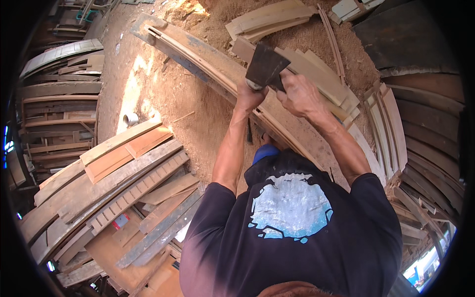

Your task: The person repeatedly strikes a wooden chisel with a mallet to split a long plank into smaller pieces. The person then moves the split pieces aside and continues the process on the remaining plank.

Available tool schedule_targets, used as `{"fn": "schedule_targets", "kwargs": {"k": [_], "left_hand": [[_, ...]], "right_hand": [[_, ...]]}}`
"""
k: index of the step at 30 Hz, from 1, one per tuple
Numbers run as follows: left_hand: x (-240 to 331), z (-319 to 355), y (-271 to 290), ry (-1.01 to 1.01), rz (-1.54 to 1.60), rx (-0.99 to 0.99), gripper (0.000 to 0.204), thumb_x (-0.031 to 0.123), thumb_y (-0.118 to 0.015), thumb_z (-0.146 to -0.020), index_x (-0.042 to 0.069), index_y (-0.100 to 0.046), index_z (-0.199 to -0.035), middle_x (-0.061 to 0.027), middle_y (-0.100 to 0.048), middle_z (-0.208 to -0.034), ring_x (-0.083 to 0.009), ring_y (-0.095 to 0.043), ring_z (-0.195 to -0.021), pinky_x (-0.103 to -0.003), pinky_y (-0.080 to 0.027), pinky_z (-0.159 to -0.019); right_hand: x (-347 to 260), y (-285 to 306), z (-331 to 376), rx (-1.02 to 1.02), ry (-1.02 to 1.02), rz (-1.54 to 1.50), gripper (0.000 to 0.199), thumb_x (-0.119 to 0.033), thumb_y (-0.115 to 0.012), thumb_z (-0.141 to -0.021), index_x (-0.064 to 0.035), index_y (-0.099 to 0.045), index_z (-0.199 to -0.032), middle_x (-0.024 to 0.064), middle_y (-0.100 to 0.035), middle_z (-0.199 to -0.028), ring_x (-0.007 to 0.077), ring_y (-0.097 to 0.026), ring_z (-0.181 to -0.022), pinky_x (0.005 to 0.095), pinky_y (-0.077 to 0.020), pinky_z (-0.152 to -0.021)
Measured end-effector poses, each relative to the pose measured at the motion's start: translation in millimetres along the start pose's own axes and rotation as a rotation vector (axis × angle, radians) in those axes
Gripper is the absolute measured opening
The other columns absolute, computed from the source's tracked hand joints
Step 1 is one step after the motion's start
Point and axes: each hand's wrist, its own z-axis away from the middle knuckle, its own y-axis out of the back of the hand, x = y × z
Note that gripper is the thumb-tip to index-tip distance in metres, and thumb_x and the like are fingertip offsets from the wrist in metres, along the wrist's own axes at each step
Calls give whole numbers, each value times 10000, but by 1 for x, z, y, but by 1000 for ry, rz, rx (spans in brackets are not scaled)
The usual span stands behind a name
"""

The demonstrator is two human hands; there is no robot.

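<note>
Both my hands are raised over a long wooden bench (pixel 190 42), around a dark, blocky tool (pixel 268 63) with a broad flat face and a pale round part at its lower end. Its exact kind I cannot make out. My left hand (pixel 251 97) is closed around the tool's lower end. On the other side, the fingers of my right hand (pixel 301 95) wrap its right part. Along the bench under my hands runs a long, narrow wooden strip (pixel 198 62) with a groove. Part of the strip is hidden behind my left hand and the tool.
Stacked boards (pixel 111 163) fill the left front. A small metal cylinder (pixel 130 119) stands near them on the sawdust-covered floor (pixel 183 109). Loose planks (pixel 321 74) lie beyond the bench, and upright strips (pixel 387 129) stand at the right. More timber (pixel 62 101) is piled far left.
</note>
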Motion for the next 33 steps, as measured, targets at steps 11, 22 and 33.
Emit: {"fn": "schedule_targets", "kwargs": {"k": [11, 22, 33], "left_hand": [[-15, 26, 11, -73, -159, -40, 364, 52, -739, -795, -18, -666, -1144, -83, -734, -999, -127, -672, -938, -302, -552, -820], [-30, 9, 33, 119, 154, 105, 118, 32, -734, -827, 38, -636, -894, 23, -641, -771, -68, -600, -679, -253, -503, -617], [-36, 36, 13, -64, -36, 7, 384, 83, -776, -774, 16, -646, -1129, -95, -719, -892, -156, -667, -807, -306, -553, -730]], "right_hand": [[10, -37, -4, -54, 15, 63, 273, -162, -667, -827, -10, -653, -1053, 257, -679, -849, 448, -674, -827, 508, -531, -733], [-25, 20, 18, 150, 36, -418, 283, -167, -685, -823, 20, -660, -1035, 277, -658, -818, 440, -674, -765, 480, -526, -679], [2, -32, -5, -30, 102, 107, 304, -202, -689, -832, -21, -622, -1067, 240, -699, -842, 448, -683, -842, 534, -536, -733]]}}
